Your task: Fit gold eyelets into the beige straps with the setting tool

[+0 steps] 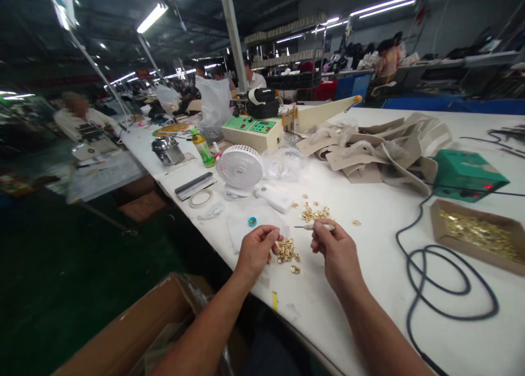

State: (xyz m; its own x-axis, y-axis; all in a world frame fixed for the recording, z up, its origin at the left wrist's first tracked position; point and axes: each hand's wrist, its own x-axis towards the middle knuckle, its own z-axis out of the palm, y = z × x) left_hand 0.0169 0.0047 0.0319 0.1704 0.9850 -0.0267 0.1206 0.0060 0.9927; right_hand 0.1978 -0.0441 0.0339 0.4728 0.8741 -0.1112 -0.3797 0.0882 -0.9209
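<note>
My left hand point(257, 249) hovers over the white table point(369, 266) with its fingers pinched together; what it pinches is too small to make out. Just right of it lies a small heap of gold rings point(287, 251). My right hand point(334, 250) is closed around a thin pen-like tool point(314, 227) whose metal tip points left. Beyond both hands, a second scatter of gold rings point(314, 211) lies on the table.
A small white desk fan point(239, 168), a green box with a red light point(467, 175), a black cable loop point(447, 283), a tray of gold parts point(478, 235), beige leather pieces point(381, 146). A cardboard box point(135, 332) sits below the table edge. Other people work farther back.
</note>
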